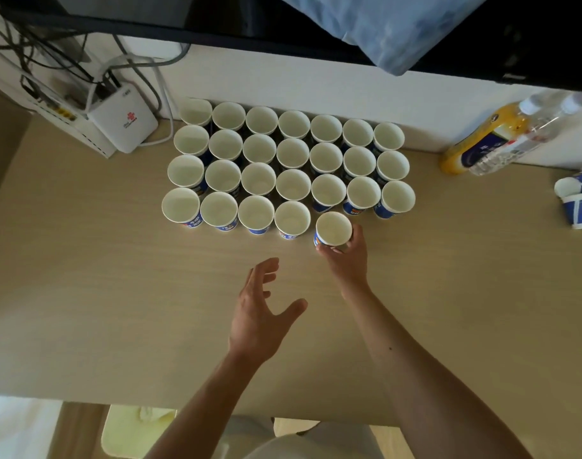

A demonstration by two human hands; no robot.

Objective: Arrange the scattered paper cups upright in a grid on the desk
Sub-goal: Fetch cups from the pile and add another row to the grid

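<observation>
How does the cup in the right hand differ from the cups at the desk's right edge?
The held cup is upright, mouth up; the edge cups lie on their sides. The right hand grips the held cup; nothing touches the edge cups. The held cup is at the front row of the grid; the edge cups lie apart from it, partly out of frame. Both are white paper with blue print.

Cups (pixel 292 185) white inside, blue outside with apparently orange-and-white print; desk (pixel 117 293) pale beige wood grain; router (pixel 122 122) white, red logo; bottle (pixel 475 147) yellow-orange, blue label.
</observation>
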